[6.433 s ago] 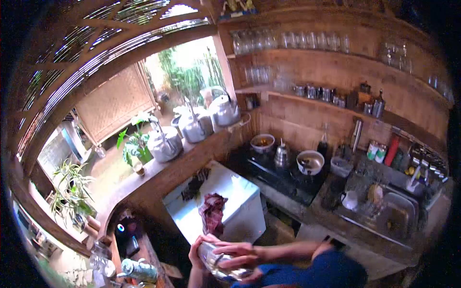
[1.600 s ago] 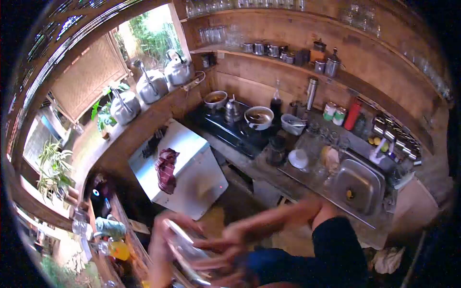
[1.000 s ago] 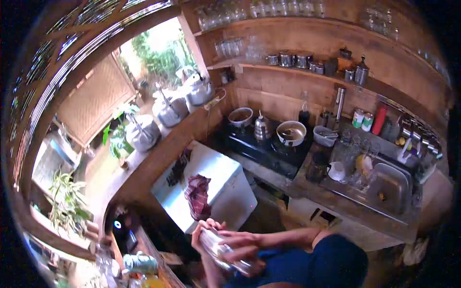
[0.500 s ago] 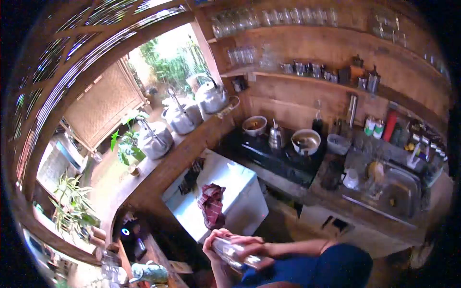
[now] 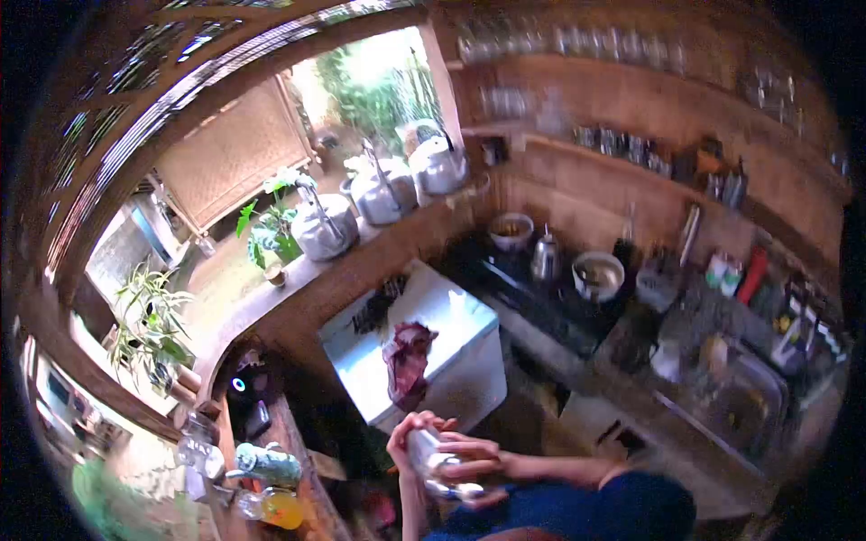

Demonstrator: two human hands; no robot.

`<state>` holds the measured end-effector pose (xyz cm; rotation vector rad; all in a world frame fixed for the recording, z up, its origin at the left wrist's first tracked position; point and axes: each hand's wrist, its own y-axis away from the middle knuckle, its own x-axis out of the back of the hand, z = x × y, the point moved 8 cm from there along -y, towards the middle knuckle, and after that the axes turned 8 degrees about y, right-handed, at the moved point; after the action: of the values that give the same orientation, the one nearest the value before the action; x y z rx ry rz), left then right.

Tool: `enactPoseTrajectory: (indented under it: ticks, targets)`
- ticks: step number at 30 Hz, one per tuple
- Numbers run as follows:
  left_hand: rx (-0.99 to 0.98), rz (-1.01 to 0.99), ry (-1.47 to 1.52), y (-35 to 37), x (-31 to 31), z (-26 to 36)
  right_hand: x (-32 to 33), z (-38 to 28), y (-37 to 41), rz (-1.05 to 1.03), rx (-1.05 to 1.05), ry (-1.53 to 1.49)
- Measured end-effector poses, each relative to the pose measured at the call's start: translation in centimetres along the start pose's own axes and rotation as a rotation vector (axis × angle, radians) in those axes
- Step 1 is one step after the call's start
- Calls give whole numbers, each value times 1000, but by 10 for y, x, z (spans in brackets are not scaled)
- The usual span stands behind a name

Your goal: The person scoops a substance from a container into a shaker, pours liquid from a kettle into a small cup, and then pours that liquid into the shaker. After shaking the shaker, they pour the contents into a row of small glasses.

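Both my hands are wrapped round a shiny metal cocktail shaker (image 5: pixel 442 469), held tilted in front of my body. My left hand (image 5: pixel 419 431) grips its upper left end. Across its side lie the fingers of my right hand (image 5: pixel 474 455), and parts of the shaker are covered by them. Just beyond my hands, a crumpled red checked cloth (image 5: pixel 408 365) rests on a white chest-like appliance (image 5: pixel 460 338).
Metal kettles (image 5: pixel 327 227) line the window ledge. A pot (image 5: pixel 598 275) stands on the dark stove (image 5: pixel 541 311), left of the sink (image 5: pixel 735 401). At lower left are a patterned cup-like container (image 5: pixel 269 463) and a glass vessel with orange liquid (image 5: pixel 281 509).
The view has swung left and the room appears shifted right, with the orange liquid now in sight. The shaker, still in both hands, looks more upright and is blurred.
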<state>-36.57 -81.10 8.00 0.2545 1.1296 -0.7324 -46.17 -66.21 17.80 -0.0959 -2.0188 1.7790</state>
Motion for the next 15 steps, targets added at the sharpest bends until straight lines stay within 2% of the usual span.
enactPoseTrajectory:
  ticks: [1, 2, 3, 4, 5, 7, 9, 10, 11, 12, 13, 15]
  targets:
    - [-86, 108, 157, -8, -8, -1, 0, 1, -1, 24, -52, -41]
    - [-55, -20, 4, -2, -37, 0, 2, 4, 0, 15, -36, -44]
    - [-39, -178, -280, -5, -92, 16, 8, 1, 0, -62, 111, -10]
    - [-21, -371, -430, -12, -142, 28, 20, -4, -30, -160, 271, 56]
    - [146, -274, -517, -23, -168, 35, 28, -6, -57, -262, 432, 157]
    - [-58, -297, -858, -86, -161, 62, 35, -14, -101, -347, 616, 257]
    - [-421, -589, -1229, -67, -163, 56, 45, -36, -116, -341, 677, 309]
    - [17, -396, -888, -54, -181, 36, 54, -54, -107, -324, 690, 349]
    - [448, -170, -514, -10, -188, -3, 61, -73, -96, -306, 679, 394]
    - [195, -171, -667, 33, -203, -17, 69, -88, -65, -227, 539, 310]
    - [99, -164, -652, 69, -199, -46, 76, -100, -27, -148, 346, 215]
    - [-71, 22, -159, 86, -104, -103, 80, -114, 35, 21, -82, -10]
